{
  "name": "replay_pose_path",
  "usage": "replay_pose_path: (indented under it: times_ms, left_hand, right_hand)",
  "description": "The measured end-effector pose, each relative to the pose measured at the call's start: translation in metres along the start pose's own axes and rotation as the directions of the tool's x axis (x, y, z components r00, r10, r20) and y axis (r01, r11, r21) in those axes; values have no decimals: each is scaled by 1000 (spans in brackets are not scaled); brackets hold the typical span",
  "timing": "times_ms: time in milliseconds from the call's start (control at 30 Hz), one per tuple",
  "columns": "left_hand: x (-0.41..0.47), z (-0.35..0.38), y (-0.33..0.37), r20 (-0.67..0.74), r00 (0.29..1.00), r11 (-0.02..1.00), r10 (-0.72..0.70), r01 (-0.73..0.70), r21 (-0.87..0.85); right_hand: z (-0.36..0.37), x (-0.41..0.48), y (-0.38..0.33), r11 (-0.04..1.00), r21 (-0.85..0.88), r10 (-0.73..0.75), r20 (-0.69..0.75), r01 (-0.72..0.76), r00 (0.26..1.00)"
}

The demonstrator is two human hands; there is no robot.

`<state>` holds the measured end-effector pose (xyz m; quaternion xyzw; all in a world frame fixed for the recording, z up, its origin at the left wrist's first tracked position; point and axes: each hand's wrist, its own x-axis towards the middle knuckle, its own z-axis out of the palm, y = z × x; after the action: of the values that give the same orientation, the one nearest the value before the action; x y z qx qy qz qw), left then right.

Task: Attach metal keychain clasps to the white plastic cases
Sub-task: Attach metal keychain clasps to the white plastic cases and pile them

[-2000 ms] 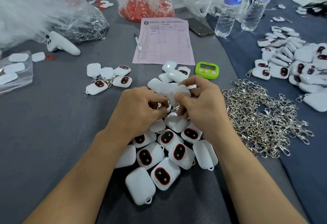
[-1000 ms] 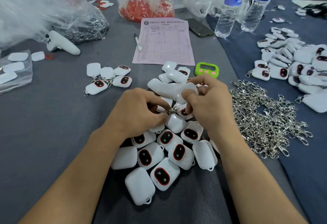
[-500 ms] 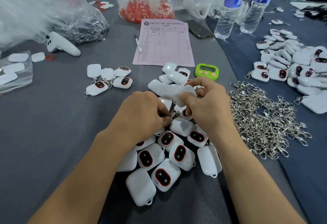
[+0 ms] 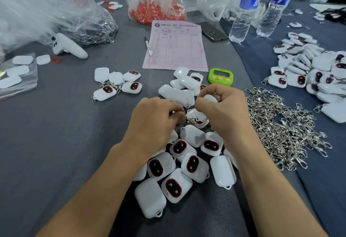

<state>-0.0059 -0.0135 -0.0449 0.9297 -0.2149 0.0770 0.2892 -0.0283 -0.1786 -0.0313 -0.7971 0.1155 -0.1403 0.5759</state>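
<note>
My left hand [image 4: 155, 124] pinches a small metal keychain clasp [image 4: 185, 120] above the middle of the table. My right hand [image 4: 226, 111] grips a white plastic case [image 4: 210, 98], mostly hidden by its curled fingers. The two hands nearly meet at the clasp. Under them lies a heap of white cases [image 4: 179, 163], several with a dark oval ringed in red. A pile of loose metal clasps [image 4: 282, 132] spreads just right of my right hand. A few cases with clasps on them [image 4: 119, 85] lie to the left.
A pink form [image 4: 176, 46] with a pen, a green timer [image 4: 221, 76], a phone and two water bottles [image 4: 243, 12] sit beyond. More white cases [image 4: 309, 68] are heaped at the right. Plastic bags [image 4: 46, 12] fill the far left; a bag of red parts [image 4: 157, 8] sits behind.
Both hands dropped a little toward the heap. The white case in my right hand slid deeper into its fingers, and the clasp now shows between the two hands.
</note>
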Motion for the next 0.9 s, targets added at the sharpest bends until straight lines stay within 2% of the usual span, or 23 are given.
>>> replay_pose_path:
  times_ms: [67,167,300,433,600,767,900]
  left_hand:
    - [1,-2,0,-92,996,997,-4,-2,-71]
    - [1,-2,4,-160,983,963,-92,47,-264]
    - [2,2,9,-90,977,856,-194,123,-502]
    - [4,0,12,-83,970,775,-230,131,-618]
    - [5,2,12,-52,955,710,-292,180,-680]
    - [5,-1,5,-53,964,716,-260,156,-680]
    - [5,-2,3,-53,973,748,-226,139,-650]
  right_hand:
    - [0,0,1,999,-37,-20,8,20,1000]
    - [-1,-5,-1,993,-92,-67,96,76,993]
    - [3,-9,0,969,-191,-127,149,155,981]
    - [8,-10,0,968,-186,-150,116,170,982]
    - [7,-9,-2,976,-151,-152,61,159,987]
    - [4,-7,0,973,-164,-153,51,160,987]
    - [4,-7,0,974,-160,-147,100,161,984]
